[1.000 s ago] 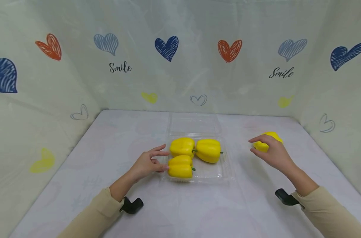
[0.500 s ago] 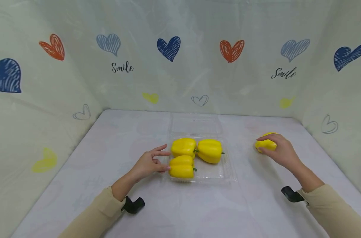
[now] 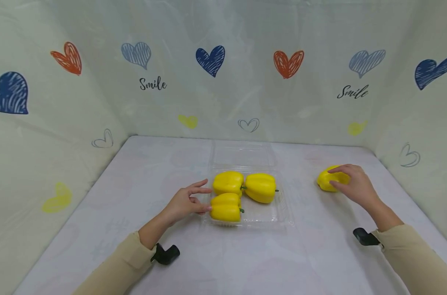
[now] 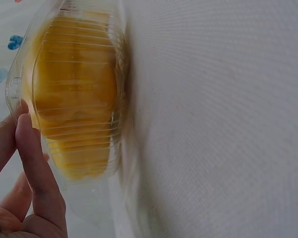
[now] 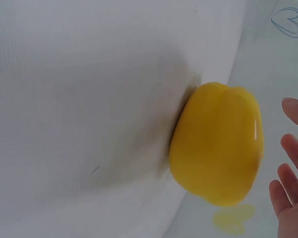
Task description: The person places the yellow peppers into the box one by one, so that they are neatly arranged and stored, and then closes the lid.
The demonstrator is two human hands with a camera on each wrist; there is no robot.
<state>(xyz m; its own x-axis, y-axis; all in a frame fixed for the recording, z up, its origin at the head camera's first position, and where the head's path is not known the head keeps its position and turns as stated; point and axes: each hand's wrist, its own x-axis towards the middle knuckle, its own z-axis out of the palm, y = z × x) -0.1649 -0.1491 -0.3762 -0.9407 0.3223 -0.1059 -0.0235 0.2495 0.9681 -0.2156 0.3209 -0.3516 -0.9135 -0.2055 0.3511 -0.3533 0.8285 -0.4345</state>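
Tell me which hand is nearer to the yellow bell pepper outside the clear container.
Right. The right hand hovers close to the loose yellow bell pepper, a gap between them; the left hand is farther off, pinching the left rim of the clear plastic container.

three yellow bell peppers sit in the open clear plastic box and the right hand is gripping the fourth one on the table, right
Not quite: the right hand isn't gripping the fourth yellow bell pepper. The right wrist view shows a gap between its fingers and that pepper. Three yellow bell peppers do sit in the open clear plastic box.
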